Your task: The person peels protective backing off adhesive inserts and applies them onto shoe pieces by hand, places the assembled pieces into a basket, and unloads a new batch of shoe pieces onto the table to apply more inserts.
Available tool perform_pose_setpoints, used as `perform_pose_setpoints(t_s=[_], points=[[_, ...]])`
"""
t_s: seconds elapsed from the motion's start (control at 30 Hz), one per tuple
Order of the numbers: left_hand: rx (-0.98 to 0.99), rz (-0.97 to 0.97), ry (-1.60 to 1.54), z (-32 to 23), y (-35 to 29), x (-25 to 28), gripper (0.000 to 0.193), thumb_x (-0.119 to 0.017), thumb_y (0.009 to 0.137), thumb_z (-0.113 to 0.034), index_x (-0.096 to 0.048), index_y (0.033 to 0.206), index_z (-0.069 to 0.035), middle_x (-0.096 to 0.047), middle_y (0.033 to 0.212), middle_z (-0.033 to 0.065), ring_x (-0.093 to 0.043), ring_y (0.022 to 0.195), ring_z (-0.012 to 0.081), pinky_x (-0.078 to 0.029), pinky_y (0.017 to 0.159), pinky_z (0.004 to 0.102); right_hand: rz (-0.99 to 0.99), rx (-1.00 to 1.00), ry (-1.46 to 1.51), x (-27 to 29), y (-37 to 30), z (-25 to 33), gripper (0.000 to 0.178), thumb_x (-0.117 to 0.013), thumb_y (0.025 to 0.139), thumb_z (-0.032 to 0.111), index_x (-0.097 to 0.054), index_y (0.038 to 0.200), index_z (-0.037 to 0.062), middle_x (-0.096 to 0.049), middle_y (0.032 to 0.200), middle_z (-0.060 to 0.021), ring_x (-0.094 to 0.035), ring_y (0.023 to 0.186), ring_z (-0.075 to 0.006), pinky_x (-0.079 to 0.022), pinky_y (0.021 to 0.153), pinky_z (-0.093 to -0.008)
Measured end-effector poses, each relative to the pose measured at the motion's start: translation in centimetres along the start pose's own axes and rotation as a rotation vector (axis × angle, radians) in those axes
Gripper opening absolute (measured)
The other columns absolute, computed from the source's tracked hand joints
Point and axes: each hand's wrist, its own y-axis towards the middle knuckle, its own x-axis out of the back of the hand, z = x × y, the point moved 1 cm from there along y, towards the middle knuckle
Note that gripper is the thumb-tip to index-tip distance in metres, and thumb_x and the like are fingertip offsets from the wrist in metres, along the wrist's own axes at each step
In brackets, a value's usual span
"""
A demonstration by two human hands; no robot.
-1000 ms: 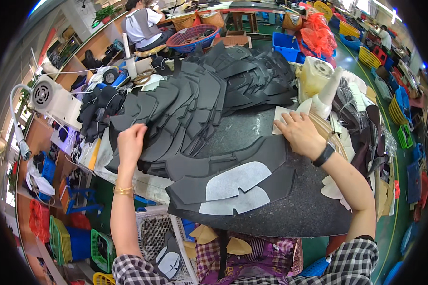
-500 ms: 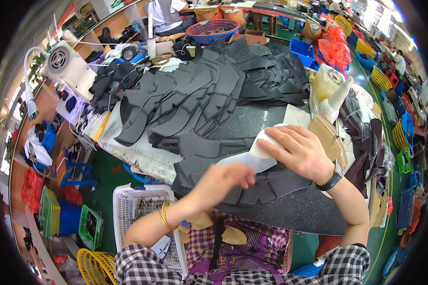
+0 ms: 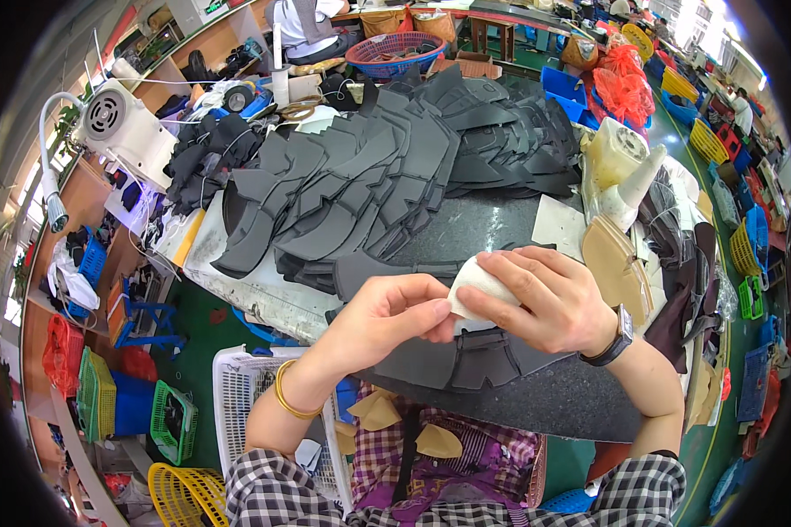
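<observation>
A small white sheet piece with a curved edge (image 3: 488, 279) is held over the worktop between my two hands. My right hand (image 3: 549, 299), with a dark watch at its wrist, grips it from above with fingers bent over its right side. My left hand (image 3: 395, 312), a gold bangle behind it, pinches the sheet's left corner between thumb and fingers. Under the hands lie dark grey cut pieces with notched edges (image 3: 486, 360), partly covered by my fingers. More dark grey pieces (image 3: 351, 176) overlap in a large heap beyond.
At the right stand a yellowish pot with a white cone-shaped nozzle (image 3: 626, 189) and some tan card pieces (image 3: 618, 263). A white basket (image 3: 237, 386) sits below the worktop's left edge. A white machine (image 3: 127, 132) is at the far left, and a blue bin (image 3: 562, 92) lies beyond.
My left hand has moved to the sheet's left corner and pinches it. My right hand has shifted slightly down with the white sheet. The pale strip beneath it is now mostly hidden.
</observation>
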Motion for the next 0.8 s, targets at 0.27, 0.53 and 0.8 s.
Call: perform_pose_setpoints(t_s=[0.27,0.53,0.8], points=[[-0.270,-0.202,-0.203,1.8,2.5,-1.2,0.016,-0.058,0.090,-0.014,-0.053,0.076,-0.006,-0.053,0.074,-0.0042,-0.044,0.069,0.0019,-0.035,0.062,0.0197,-0.024,-0.572,0.892,-0.6,1.6,1.1,0.043,-0.074,0.071,0.006,-0.061,0.111,0.0042,-0.061,0.100,-0.0084,-0.063,0.090,-0.0193,-0.053,0.076,-0.0292],[-0.360,-0.143,-0.084,2.9,2.3,-0.8,0.010,-0.057,0.088,-0.009,-0.054,0.081,-0.003,-0.052,0.074,-0.0007,-0.046,0.071,0.0047,-0.036,0.064,0.0193,0.057,-1.060,1.464,-1.6,0.9,-0.7,0.016,-0.063,0.087,0.007,-0.060,0.100,-0.0028,-0.064,0.089,-0.0059,-0.064,0.083,-0.0117,-0.054,0.077,-0.0262],[-0.238,-0.369,0.375,3.1,1.2,-0.7,0.030,-0.061,0.080,-0.015,-0.058,0.104,0.002,-0.062,0.086,0.0070,-0.060,0.082,0.0202,-0.045,0.078,0.0310,0.246,-1.253,1.527,-0.6,0.5,-1.0,0.016,-0.049,0.097,0.017,-0.049,0.100,0.0015,-0.064,0.085,-0.0095,-0.066,0.077,-0.0148,-0.056,0.071,-0.0274]])
